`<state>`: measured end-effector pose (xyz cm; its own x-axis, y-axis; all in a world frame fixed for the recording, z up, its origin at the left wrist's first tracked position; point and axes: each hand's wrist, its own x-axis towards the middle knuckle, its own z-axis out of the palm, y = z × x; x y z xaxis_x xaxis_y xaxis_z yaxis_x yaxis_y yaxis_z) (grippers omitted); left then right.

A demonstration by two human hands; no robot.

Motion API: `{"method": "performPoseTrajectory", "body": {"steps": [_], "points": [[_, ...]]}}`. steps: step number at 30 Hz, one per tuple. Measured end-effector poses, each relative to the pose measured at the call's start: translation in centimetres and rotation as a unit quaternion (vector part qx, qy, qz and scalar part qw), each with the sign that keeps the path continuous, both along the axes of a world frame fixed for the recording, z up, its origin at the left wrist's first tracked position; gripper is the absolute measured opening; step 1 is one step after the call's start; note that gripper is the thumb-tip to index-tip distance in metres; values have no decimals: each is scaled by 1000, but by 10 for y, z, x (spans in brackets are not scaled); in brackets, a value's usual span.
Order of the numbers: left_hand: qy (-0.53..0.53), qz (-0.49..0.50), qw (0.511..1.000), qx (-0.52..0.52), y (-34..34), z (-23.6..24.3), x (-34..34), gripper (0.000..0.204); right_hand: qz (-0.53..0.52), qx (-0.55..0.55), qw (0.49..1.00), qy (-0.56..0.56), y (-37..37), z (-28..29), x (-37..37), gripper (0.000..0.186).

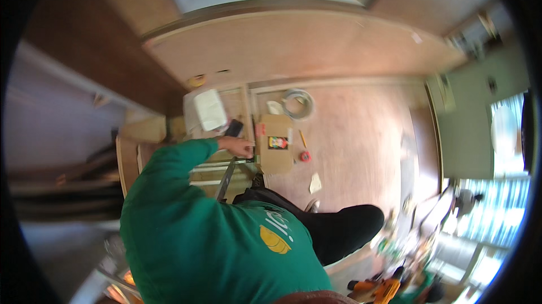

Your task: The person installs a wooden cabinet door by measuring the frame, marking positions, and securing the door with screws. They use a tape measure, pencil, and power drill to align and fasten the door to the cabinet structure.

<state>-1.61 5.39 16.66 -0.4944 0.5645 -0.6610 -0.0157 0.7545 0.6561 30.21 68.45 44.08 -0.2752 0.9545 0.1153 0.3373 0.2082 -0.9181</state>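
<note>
My left hand [237, 146] reaches out from a green sleeve to a wooden frame edge, beside a flat cardboard box [275, 161]. Its fingers are bent together and slightly blurred; what they close on cannot be made out. Just below them a narrow grey metal bar [226, 181] slants down toward my body. A black phone-like object [234, 129] lies right above the wrist, and a white rectangular tray or lid [210, 109] is farther up. My right hand does not show.
On the plywood surface [361, 134] are a coil of grey cable or tape [297, 104], a yellow pencil [303, 139], a red tape measure [305, 156] and a paper scrap [315, 183]. An orange-and-black power drill [386, 291] is at the lower right, near blurred clutter. A dark wooden panel [107, 38] stands left.
</note>
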Motion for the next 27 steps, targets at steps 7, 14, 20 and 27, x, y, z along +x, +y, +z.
{"method": "performPoseTrajectory", "body": {"steps": [7, 14, 20, 27], "points": [[-25, 297, 945, 131, -47, 37, -32, 41, 348, -23, 936, -34, -33, 4, -257, 24], [362, 767, 481, 220, -175, 121, -12, 21, 830, -70, 549, -70, -232, 43, -507, 30], [615, 705, 340, 96, -321, 187, -37, 45, 941, -39, 335, -12, -515, 114, -535, 24], [650, 674, 343, 76, -342, 196, -72, 39, 948, 195, 247, -53, -763, 165, -515, 36]]}}
